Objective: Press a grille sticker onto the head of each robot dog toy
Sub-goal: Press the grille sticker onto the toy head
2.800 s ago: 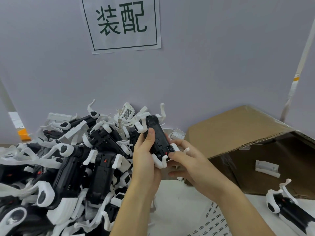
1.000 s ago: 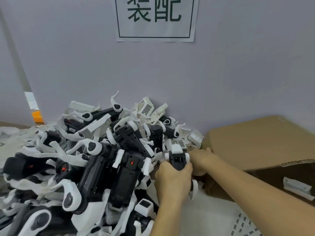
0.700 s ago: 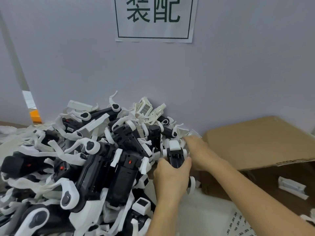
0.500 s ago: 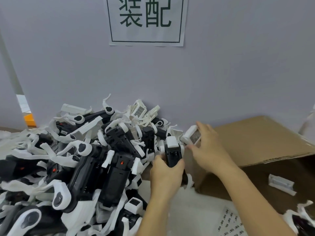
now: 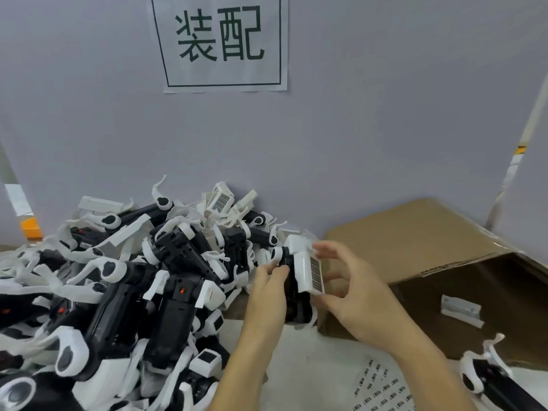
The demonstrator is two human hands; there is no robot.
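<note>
Now for steadying and pressing. Best done with left hand (image 5: pixel 268 289) wrapped round the black body of the held robot dog toy (image 5: pixel 296 280), fingers curled over its near side so nothing twists. Right hand (image 5: pixel 353 289) cupped at the white head (image 5: pixel 305 269), fingers spread and bent, thumb low against the head's lower corner; whether a fingertip actually touches the grille sticker (image 5: pixel 316 274) cannot be told. Worth rubbing flat from one end of the sticker to the other, edges last, keeping it square to the head's face; a skewed or lifted corner probably the main risk.

Held above the tabletop's middle, just in front of the cardboard box (image 5: pixel 415 241) and at the right fringe of the pile of toys (image 5: pixel 124 292). Black trunk, white boxy head tilted up and to the right, white legs poking out below the left hand. Sticker a narrow strip of fine dark bars on the head's right-facing side, seemingly already seated. Sticker sheet (image 5: pixel 376 390) lying at the near edge, another toy (image 5: pixel 486 378) near the right corner.
</note>
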